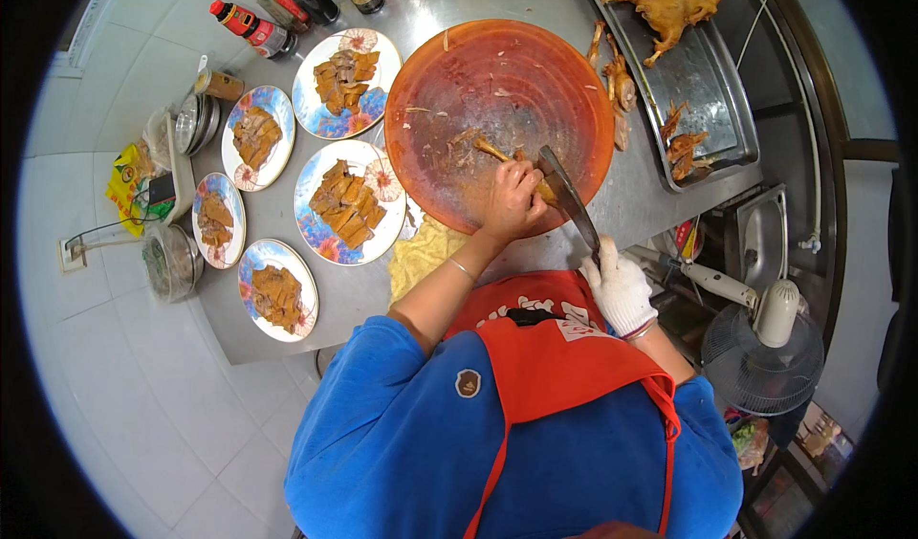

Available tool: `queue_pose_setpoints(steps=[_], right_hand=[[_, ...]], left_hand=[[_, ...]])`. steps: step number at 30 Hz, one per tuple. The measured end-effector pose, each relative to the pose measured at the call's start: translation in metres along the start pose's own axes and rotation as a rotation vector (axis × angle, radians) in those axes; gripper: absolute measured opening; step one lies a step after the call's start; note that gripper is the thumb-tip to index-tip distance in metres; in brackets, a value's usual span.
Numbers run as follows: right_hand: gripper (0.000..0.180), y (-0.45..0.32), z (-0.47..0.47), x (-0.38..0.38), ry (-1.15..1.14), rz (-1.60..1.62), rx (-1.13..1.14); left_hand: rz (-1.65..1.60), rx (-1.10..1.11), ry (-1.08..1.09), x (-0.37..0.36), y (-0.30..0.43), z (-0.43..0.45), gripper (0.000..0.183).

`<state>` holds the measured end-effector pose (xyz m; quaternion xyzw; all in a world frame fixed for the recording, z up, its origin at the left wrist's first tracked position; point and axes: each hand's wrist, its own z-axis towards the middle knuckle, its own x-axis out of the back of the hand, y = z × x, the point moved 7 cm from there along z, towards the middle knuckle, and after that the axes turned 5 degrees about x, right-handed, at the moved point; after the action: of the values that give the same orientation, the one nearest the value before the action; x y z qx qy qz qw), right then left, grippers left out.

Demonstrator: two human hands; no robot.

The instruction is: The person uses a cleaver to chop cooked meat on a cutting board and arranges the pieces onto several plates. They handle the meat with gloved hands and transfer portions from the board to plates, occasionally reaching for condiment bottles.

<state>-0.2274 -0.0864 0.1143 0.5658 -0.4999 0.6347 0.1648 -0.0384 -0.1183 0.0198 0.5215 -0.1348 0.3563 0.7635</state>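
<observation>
A big round chopping block (459, 159) stands before me, its reddish top strewn with meat scraps. My bare left hand (515, 195) grips a cooked poultry leg (546, 189) near the block's front edge; its thin bone end (490, 149) points away to the left. In a white knit glove, my right hand (615, 281) holds the handle of a cleaver (566, 195). The blade stands on edge beside the left hand's fingers, against or very close to the leg meat; I cannot tell whether it touches. The fingers cover part of the leg.
Several floral plates (300, 216) of sliced meat stand left, beyond a yellow cloth (419, 259). Sauce bottles (252, 31) line the back. At right are loose poultry legs (620, 80), a metal tray (706, 94) holding a cooked bird (667, 4), and a fan (764, 352).
</observation>
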Motion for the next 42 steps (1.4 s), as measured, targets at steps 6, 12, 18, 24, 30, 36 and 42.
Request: queue_pose_setpoints(steps=[6, 12, 18, 24, 30, 36, 42], right_hand=[[0.036, 0.010, 0.012, -0.009, -0.066, 0.039, -0.061], [0.036, 0.010, 0.042, -0.027, -0.140, 0.081, -0.164], [0.033, 0.014, 0.087, -0.060, -0.096, 0.161, -0.132], [0.033, 0.025, 0.024, -0.034, -0.090, 0.176, -0.119], [0.028, 0.028, 0.009, -0.034, -0.076, 0.147, -0.135], [0.027, 0.027, 0.009, -0.030, -0.048, 0.246, -0.117], [0.023, 0.030, 0.014, -0.023, -0.034, 0.354, -0.083]], left_hand=[[-0.015, 0.023, -0.019, -0.001, 0.000, 0.000, 0.041], [-0.003, 0.006, -0.054, -0.001, 0.001, 0.000, 0.042], [0.032, 0.021, -0.055, -0.003, 0.000, -0.001, 0.040], [0.052, 0.029, -0.067, -0.005, -0.003, -0.002, 0.042], [-0.072, 0.061, -0.252, 0.015, -0.002, 0.018, 0.028], [-0.081, -0.049, -0.299, 0.006, 0.016, 0.180, 0.020], [0.391, -0.644, -0.979, -0.189, 0.056, 0.230, 0.034]])
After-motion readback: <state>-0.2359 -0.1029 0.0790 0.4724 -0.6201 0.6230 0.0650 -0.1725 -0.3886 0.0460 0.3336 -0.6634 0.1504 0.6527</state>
